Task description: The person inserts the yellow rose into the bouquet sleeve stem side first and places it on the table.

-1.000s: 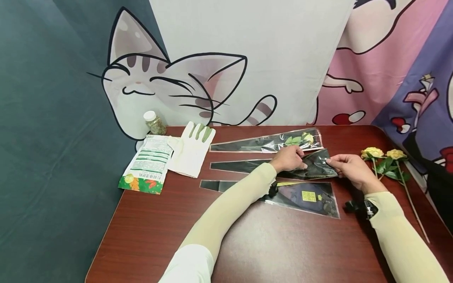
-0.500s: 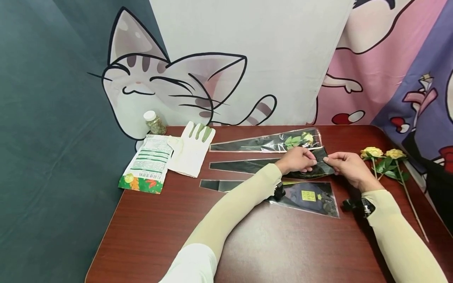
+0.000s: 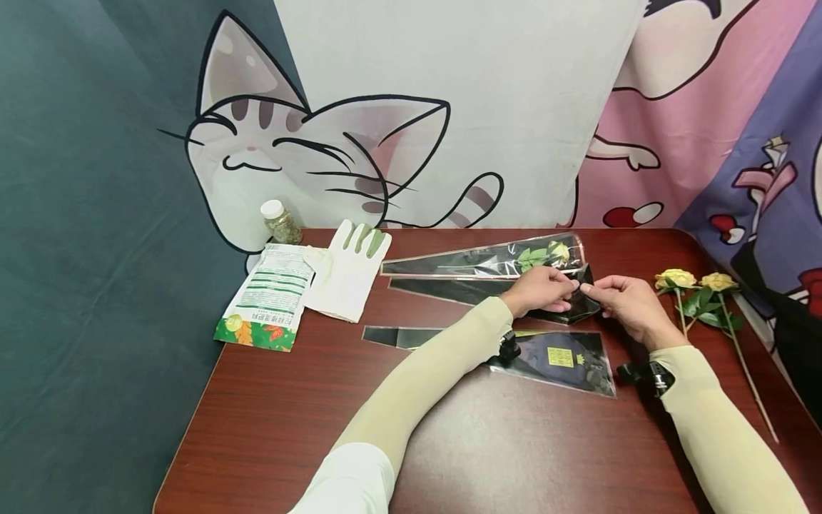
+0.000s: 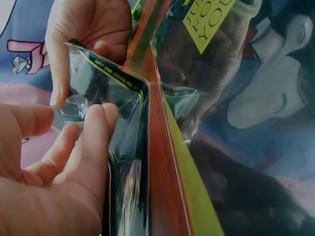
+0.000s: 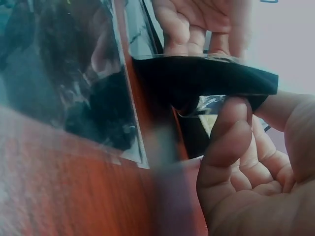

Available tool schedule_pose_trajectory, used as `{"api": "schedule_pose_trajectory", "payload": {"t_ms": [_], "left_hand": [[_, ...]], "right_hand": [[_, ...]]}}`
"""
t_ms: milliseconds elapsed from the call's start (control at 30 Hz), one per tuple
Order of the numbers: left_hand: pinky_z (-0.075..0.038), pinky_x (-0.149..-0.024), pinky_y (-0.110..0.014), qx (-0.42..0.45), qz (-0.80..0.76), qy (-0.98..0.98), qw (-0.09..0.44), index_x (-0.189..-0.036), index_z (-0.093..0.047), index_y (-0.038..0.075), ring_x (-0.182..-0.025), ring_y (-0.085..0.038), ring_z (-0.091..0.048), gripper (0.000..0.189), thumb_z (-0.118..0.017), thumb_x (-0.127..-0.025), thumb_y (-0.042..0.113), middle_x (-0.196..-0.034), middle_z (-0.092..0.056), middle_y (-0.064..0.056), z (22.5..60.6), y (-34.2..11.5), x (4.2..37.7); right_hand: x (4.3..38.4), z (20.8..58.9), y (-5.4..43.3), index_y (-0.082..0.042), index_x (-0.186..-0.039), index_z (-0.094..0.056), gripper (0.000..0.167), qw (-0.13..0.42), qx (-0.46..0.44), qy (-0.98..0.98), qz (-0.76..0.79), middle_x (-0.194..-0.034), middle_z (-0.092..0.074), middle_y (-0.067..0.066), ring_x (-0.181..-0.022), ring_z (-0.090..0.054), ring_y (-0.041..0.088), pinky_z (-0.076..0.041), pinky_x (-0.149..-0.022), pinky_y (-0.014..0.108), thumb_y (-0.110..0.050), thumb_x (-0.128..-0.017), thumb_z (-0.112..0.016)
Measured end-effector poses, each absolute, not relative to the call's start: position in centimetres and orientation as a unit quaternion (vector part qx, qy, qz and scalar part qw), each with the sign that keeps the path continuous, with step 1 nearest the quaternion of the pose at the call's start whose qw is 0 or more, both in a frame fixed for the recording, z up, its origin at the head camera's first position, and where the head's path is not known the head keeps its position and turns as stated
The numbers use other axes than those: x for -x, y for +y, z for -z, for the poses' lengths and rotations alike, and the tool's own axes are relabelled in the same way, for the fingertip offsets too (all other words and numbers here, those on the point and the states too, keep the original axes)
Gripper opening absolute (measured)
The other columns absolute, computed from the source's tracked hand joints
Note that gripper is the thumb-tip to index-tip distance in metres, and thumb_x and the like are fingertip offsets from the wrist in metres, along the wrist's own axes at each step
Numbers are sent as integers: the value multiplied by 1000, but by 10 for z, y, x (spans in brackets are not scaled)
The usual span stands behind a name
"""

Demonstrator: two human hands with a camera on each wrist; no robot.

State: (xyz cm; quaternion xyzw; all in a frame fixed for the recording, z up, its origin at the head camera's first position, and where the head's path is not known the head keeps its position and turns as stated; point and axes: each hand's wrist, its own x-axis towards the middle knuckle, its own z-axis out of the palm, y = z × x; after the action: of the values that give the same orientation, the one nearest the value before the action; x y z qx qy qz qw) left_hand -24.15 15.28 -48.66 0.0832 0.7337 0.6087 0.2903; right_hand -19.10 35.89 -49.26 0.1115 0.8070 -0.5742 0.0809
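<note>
Reddish worktop [image 3: 488, 442] | middle sleeve [image 3: 462, 289] lies left-right, narrow end left | our left hand [image 3: 541, 290] and right hand [image 3: 632, 307] both pinch its wide right end, right hand outermost

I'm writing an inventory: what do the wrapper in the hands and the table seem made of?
Wrapper: probably glossy plastic film, partly clear, as creases and glints suggest. Table: polished wood or wood-look laminate; grain streaks and sheen can't settle which.

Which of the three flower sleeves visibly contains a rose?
The far sleeve, at the row's back: a yellow rose shows inside. No rose shows in the middle sleeve or near sleeve.
</note>
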Motion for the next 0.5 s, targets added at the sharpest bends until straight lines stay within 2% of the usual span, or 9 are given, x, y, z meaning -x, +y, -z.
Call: {"api": "schedule_pose_trajectory", "payload": {"t_ms": [200, 333, 500], "left_hand": [[-67, -66, -34, -70, -561, 780, 268, -81, -73, 11, -58, -14, -70, 40, -80, -94, 48, -74, -71, -5, 480, 159, 240], [-67, -64, -34, -56, -525, 810, 255, -76, -70, 16, -53, -15, -68, 39, -83, -90, 50, -69, -72, -5, 477, 165, 241], [-66, -63, -30, -58, -513, 818, 254, -75, -70, 19, -59, -15, -75, 31, -81, -94, 42, -70, -76, -3, 476, 171, 242]], "right_hand": [[189, 495, 357, -18, -89, -77, 11, 75, -87, 809, 577, -71, -64, -18, -57, -54, 6, -55, -53, 25, -24, -97, -80], [189, 495, 354, -16, -86, -76, 11, 61, -70, 812, 576, -75, -65, -18, -57, -54, 7, -53, -52, 26, -20, -95, -81], [189, 494, 353, -14, -87, -75, 11, 55, -66, 809, 582, -74, -67, -18, -57, -54, 7, -53, -52, 26, -17, -94, -82]]}}
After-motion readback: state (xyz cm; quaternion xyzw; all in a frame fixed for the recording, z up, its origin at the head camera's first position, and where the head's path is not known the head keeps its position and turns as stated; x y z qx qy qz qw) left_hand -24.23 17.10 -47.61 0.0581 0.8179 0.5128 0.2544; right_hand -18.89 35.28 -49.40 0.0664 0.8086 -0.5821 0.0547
